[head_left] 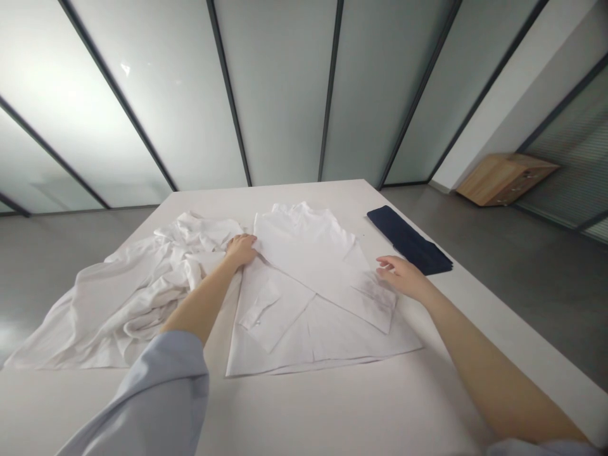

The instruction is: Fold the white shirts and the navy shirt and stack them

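Note:
A white shirt [304, 253] lies spread on the white table, its sleeves folded inward and crossing over the body. My left hand [241, 249] rests at the shirt's left edge, near the shoulder, with its fingers stretched out over the cloth. Just off the right side of the shirt is my right hand [399, 275], fingers apart and slightly bent, holding nothing. Left of my left hand sits a crumpled pile of white clothing [142, 285]. A folded dark navy cloth [409, 240] lies beyond my right hand.
The white table [332, 411] ends along its right edge above a grey floor [503, 253]. Frosted glass panels [280, 88] with dark frames stand behind it. A wooden cabinet [494, 179] is on the floor at the far right, beside a pale pillar.

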A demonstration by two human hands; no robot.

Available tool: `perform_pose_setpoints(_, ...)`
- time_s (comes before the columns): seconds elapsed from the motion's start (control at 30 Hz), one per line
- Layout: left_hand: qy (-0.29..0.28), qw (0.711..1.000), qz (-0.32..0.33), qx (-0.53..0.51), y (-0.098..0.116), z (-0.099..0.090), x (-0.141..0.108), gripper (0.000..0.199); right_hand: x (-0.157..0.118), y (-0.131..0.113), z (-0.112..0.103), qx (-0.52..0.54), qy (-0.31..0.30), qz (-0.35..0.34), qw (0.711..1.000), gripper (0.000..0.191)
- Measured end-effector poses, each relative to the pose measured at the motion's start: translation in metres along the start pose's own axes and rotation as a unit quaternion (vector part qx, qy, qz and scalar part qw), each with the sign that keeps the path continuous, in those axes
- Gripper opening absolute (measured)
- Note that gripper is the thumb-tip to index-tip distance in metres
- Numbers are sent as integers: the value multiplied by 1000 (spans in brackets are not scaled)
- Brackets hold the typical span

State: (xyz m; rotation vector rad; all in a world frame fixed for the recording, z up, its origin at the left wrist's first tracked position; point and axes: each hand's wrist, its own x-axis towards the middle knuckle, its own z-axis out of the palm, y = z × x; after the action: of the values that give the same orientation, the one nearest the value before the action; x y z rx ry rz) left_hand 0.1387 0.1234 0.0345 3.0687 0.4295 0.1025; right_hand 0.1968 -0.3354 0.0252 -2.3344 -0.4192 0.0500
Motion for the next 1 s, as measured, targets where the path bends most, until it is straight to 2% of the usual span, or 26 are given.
perform_pose_setpoints(0.07,-3,998,1,-58,2,-4,13,59,16,-9,10,-17,-8,-33,999,30)
perform_pose_setpoints(0.13,12,996,6,-84,9,-5,25,58,31,-18,27,-46,-36,-78,995,34)
perform_pose_setpoints(0.23,16,998,29,-56,27,1,34,58,53,-28,56,-97,-83,-179,976,37)
perform_pose_setpoints(0.3,8,999,32,-19,39,9,36,60,67,-31,72,-136,-108,-221,960,40)
perform_pose_setpoints(0.37,19,1000,11,3,48,15,38,59,78,-30,84,-180,-113,-227,950,44)
perform_pose_setpoints(0.47,63,995,-73,2,49,20,46,56,88,-26,95,-248,-93,-197,944,50)
perform_pose_setpoints(0.57,64,987,-147,-3,36,20,59,51,89,-20,101,-282,-77,-173,941,54)
perform_pose_setpoints(0.73,-28,992,-123,9,14,18,75,41,90,-12,101,-249,-85,-164,951,56)
perform_pose_setpoints(0.87,-19,990,-132,44,6,16,78,39,98,-6,92,-196,-105,-162,961,52)
perform_pose_setpoints(1.0,-29,985,-160,57,-2,11,81,37,100,-5,84,-193,-123,-166,959,52)
